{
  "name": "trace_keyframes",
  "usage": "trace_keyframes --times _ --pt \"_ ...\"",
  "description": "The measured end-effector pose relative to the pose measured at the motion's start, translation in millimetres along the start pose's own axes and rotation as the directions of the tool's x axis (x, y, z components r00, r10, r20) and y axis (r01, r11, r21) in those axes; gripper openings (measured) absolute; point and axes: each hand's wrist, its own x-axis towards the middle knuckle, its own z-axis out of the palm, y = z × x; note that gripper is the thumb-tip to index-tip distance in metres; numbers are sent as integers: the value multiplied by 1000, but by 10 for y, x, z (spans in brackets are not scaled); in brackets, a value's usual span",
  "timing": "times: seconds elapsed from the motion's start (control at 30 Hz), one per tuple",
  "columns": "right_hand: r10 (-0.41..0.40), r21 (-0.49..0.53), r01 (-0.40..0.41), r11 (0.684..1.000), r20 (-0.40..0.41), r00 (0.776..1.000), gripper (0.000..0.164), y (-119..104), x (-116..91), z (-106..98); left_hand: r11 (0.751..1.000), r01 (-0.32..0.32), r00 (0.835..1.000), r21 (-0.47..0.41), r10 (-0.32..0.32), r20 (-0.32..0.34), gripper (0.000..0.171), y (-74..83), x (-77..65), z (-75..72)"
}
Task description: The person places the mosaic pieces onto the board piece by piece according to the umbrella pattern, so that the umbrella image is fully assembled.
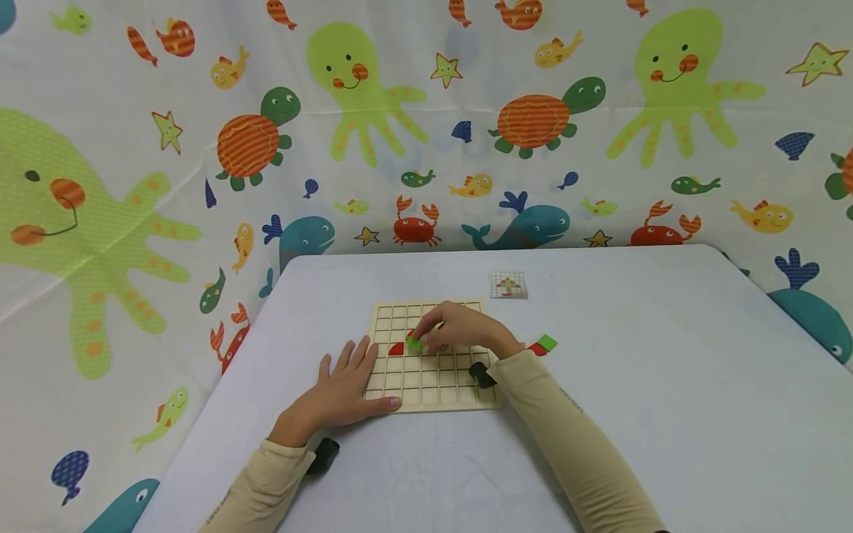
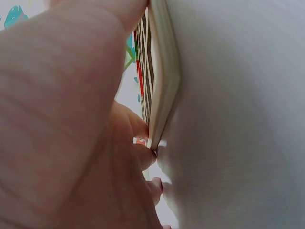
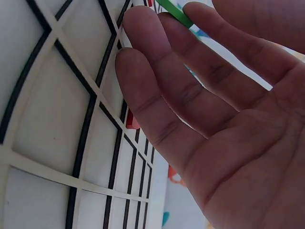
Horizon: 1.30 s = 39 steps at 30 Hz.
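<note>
A pale wooden grid board [image 1: 426, 396] lies on the white table. My right hand [image 1: 460, 327] reaches over its upper middle and pinches a green tile [image 1: 414, 345] between fingertips and thumb. In the right wrist view the green tile [image 3: 175, 12] shows edge-on at the fingertips, above the grid. Just left of it, a red quarter-round piece [image 1: 396, 349] sits in a cell. Part of another red piece shows behind the fingers. My left hand [image 1: 343, 389] rests spread along the board's left edge, its thumb by the near left corner; the left wrist view shows fingertips against the board's side [image 2: 167, 71].
Right of the board lie a loose green tile [image 1: 547, 342] and a red tile [image 1: 537, 349], partly behind the right wrist. A small pattern card [image 1: 508, 285] lies beyond the board. A curtain [image 1: 400, 111] with sea animals hangs behind the table [image 1: 666, 385].
</note>
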Motion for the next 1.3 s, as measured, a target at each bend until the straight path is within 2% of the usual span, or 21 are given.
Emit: trace_keyframes --times 0.33,0.73,1.0,1.3 --pt "-6 -68 8 998 30 1000 24 -16 32 34 1000 -1 1000 16 1 2 118 -8 21 11" --pt "36 -135 -27 991 60 998 27 -113 11 19 1000 8 1000 10 -8 2 119 -39 29 25" --pt "39 -163 -30 986 54 998 29 -180 -12 26 1000 -1 1000 14 1 -9 118 -53 30 25" --pt "49 -184 -40 982 42 998 27 -187 -14 16 1000 1 1000 6 -1 9 118 -30 22 9"
